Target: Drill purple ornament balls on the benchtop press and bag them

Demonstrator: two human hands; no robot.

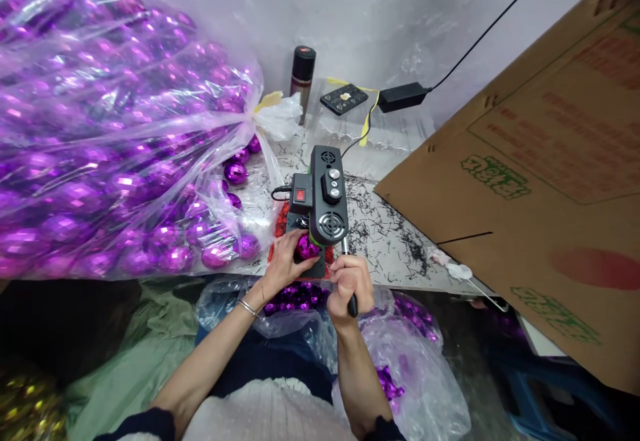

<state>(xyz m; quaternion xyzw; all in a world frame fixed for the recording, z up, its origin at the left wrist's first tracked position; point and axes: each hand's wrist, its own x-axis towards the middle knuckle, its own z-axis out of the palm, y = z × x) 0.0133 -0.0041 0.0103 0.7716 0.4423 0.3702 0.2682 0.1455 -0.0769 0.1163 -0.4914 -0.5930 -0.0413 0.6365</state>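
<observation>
A shiny purple faceted ball (pixel 307 246) sits under the front end of a small black bench drill press (pixel 329 194) with a red switch. My left hand (pixel 289 260) has its fingers and thumb closed around the ball, against the dark base plate (pixel 315 268). On the right, my right hand (pixel 351 284) is wrapped round the black-ended lever handle (pixel 353 306) of the press. Red material (pixel 280 228) shows beneath the base. The tool tip over the ball is hidden by the machine's head.
A big clear bag of purple balls (pixel 125 161) fills the left, with loose balls (pixel 236 173) beside it. Behind stand a bottle (pixel 303 71), a phone (pixel 343 99) and a power adapter (pixel 403 96). Black shavings (pixel 395 228) litter the table. A cardboard box (pixel 540 161) leans at right.
</observation>
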